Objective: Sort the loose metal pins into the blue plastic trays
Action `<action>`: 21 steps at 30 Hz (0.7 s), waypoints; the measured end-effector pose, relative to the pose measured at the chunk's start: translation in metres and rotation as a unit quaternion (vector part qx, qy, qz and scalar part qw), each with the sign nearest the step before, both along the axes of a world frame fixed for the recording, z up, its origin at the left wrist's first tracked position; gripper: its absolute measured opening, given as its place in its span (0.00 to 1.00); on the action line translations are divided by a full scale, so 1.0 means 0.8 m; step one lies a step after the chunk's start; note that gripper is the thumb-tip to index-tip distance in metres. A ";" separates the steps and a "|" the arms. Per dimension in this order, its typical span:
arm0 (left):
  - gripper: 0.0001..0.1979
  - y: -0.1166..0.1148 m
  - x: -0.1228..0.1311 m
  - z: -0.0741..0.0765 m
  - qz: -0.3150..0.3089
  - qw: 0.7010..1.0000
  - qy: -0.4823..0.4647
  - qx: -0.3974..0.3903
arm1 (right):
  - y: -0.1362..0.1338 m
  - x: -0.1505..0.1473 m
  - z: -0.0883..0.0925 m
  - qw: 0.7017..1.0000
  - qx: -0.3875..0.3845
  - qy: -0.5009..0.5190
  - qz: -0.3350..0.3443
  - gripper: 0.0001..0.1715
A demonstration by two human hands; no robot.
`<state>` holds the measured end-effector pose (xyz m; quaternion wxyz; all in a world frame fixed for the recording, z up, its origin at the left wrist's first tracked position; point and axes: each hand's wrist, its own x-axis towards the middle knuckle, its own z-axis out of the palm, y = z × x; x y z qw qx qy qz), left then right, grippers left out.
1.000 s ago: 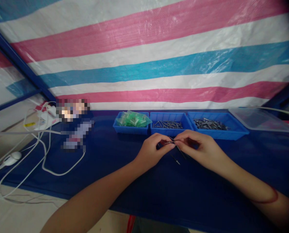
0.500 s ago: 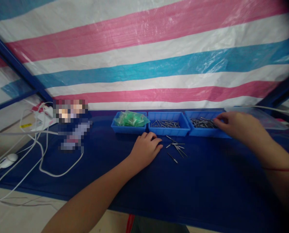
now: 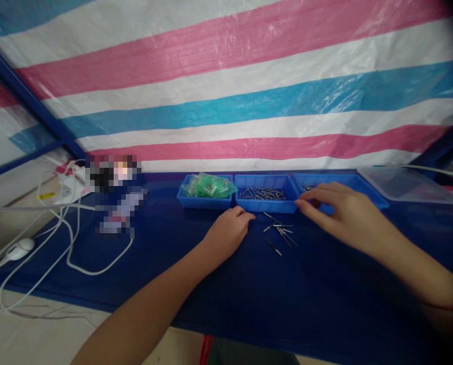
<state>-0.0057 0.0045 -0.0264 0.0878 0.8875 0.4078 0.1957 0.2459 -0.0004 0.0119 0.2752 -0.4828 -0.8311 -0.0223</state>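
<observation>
My left hand [image 3: 227, 229] rests on the dark blue table top in front of the bins, fingers curled together. What it holds, if anything, is hidden. Just to its right lies a loose group of blind rivets [image 3: 280, 229], with a single one nearer to me. My right hand [image 3: 335, 213] hovers over the front edge of the right blue bin [image 3: 371, 195]. Its thumb and forefinger come close together in a pinch, and I cannot make out anything between them. Most of that bin's rivets [image 3: 308, 187] are covered by this hand. More rivets [image 3: 262, 193] lie in the middle blue bin [image 3: 266, 206].
The left blue bin [image 3: 205, 203] holds a green-tinted plastic bag [image 3: 209, 186] of small parts. A clear plastic lid [image 3: 405, 185] lies at the right. White cables [image 3: 72, 243] and a blurred-out patch occupy the left side. A striped plastic sheet [image 3: 226, 116] stands behind.
My right hand has moved left and toward me, out from the rivets in the right bin to its front left corner. The left hand's fingers have drawn closer together.
</observation>
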 end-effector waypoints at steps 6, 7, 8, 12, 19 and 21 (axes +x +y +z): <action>0.12 -0.008 0.015 0.006 -0.009 0.970 -0.232 -0.064 | -0.023 -0.045 -0.021 0.991 -0.093 0.083 0.048 0.15; 0.11 -0.010 0.018 0.006 -0.015 0.959 -0.269 -0.081 | -0.024 -0.049 -0.024 0.984 -0.122 0.120 0.051 0.15; 0.11 -0.012 0.022 0.005 -0.022 0.949 -0.299 -0.099 | -0.025 -0.052 -0.026 0.973 -0.152 0.163 0.056 0.15; 0.10 -0.018 0.030 -0.003 -0.031 0.917 -0.367 -0.156 | -0.026 -0.057 -0.027 0.917 -0.230 0.317 0.069 0.15; 0.12 -0.018 0.034 -0.012 -0.024 0.881 -0.395 -0.260 | -0.030 -0.060 -0.029 0.908 -0.213 0.359 0.039 0.12; 0.12 -0.020 0.034 -0.009 -0.025 0.884 -0.378 -0.274 | -0.030 -0.060 -0.032 0.914 -0.198 0.354 0.026 0.12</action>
